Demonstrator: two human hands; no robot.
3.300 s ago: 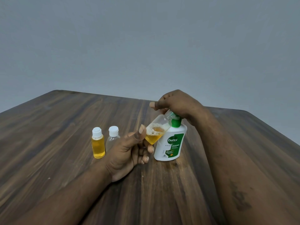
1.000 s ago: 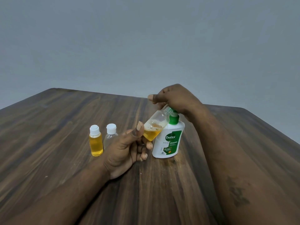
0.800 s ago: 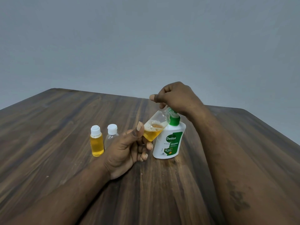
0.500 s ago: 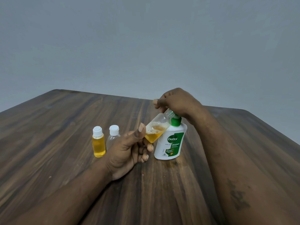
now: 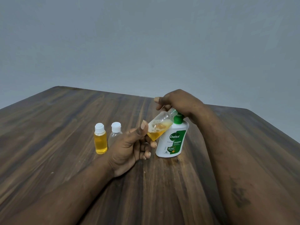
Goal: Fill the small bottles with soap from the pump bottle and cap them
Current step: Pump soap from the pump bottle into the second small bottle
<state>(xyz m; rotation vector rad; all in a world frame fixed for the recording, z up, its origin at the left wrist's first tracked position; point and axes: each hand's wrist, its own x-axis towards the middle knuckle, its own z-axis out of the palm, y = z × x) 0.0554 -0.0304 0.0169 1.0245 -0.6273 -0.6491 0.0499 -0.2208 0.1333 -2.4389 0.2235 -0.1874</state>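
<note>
The left grip pinches the open small bottle low and tilted, its neck up at the spout of the pump bottle, likely so that soap runs inside. The right grip curls over the green pump head, set to press. The full bottle and the empty bottle, both capped, stand aside on the table.

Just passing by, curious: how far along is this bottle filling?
Done: one small bottle stands full of yellow soap, capped. In hand: the left hand tilts an uncapped bottle, partly filled, at the nozzle of the pump bottle while the right hand rests on the pump. Left: top it up and cap it, then fill the clear bottle beside the full one, capped but seemingly empty.
</note>
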